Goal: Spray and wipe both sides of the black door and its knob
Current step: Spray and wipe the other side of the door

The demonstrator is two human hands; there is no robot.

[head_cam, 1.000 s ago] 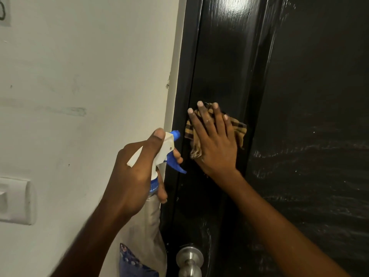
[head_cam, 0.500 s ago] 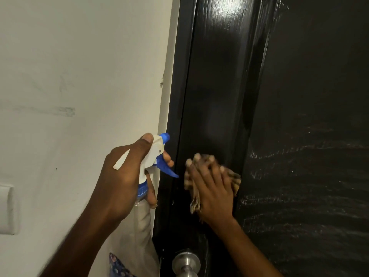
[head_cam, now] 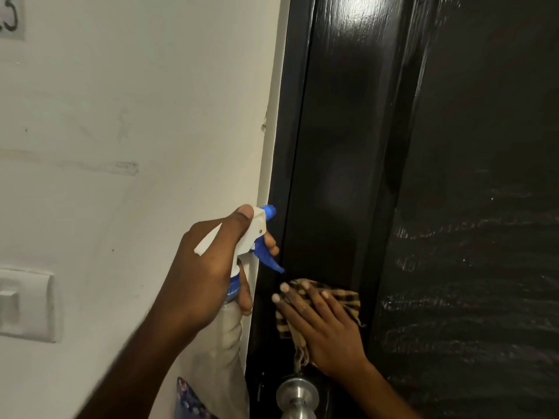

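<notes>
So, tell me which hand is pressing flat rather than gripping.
The right hand: its fingers lie straight on the checked cloth, pressing it against the black door just above the knob. The left hand is curled round the spray bottle.

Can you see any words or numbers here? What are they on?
"3": on a grey sign at the top left of the wall; the character before it is cut off by the picture's edge.
Bottle label: blue pattern, nothing readable.
Door, knob, cloth, switch: no text.
</notes>
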